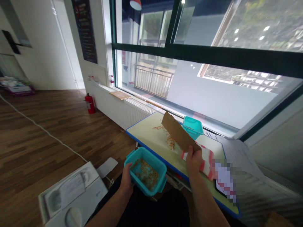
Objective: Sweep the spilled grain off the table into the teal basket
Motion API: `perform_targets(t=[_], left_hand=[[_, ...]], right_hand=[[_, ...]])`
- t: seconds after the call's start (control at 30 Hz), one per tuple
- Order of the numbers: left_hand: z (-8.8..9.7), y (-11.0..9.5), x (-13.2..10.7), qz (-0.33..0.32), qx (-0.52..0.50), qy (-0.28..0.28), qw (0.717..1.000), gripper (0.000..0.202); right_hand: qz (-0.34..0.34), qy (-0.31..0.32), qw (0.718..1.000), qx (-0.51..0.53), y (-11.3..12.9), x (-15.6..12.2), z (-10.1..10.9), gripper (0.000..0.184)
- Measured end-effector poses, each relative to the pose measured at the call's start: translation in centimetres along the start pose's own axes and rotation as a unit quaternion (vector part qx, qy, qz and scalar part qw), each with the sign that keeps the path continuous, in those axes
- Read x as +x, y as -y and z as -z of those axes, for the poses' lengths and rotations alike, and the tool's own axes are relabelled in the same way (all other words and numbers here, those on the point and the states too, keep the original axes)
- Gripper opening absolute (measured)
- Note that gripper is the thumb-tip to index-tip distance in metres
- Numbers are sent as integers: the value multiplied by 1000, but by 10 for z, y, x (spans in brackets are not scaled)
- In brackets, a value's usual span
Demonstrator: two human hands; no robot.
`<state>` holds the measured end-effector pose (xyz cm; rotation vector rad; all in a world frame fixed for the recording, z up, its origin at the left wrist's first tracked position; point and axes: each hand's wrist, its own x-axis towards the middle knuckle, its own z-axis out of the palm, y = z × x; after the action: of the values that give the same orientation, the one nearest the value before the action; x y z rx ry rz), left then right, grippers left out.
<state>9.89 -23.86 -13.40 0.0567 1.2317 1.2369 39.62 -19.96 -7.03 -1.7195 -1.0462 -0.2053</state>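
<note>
Head view: your left hand [126, 179] grips a teal box [145, 170] of grains at 12 o'clock, and your right hand [194, 159] clamps a cardboard piece [177, 132] tilted over the table [146, 132], which holds spilled grains [170, 142], a second teal box [193, 127] and a striped cloth [205, 162]. Window [201, 63] at 1 o'clock; extinguisher [90, 103] on the wood floor [47, 126] at 10.
</note>
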Motion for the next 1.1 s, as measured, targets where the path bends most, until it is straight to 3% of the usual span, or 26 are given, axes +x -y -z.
perform_targets(t=[0.13,0.3,0.47,0.7,0.83,1.1], left_hand=[[7,10,13,-28,4,32,999,37],[15,16,19,-34,48,-29,998,39],[8,20,15,-10,28,-13,999,44],[-4,26,11,-5,23,0,1000,43],[-10,25,11,8,25,10,1000,44],[-21,20,2,35,24,29,999,44]], right_hand=[[-10,21,999,-36,-7,-3,-3,64],[14,14,999,-27,0,-6,4,56],[84,34,996,-6,8,-6,4,46],[25,101,995,-5,4,-1,-9,51],[2,104,995,-7,2,0,-10,51],[7,124,992,3,-2,-1,-12,51]])
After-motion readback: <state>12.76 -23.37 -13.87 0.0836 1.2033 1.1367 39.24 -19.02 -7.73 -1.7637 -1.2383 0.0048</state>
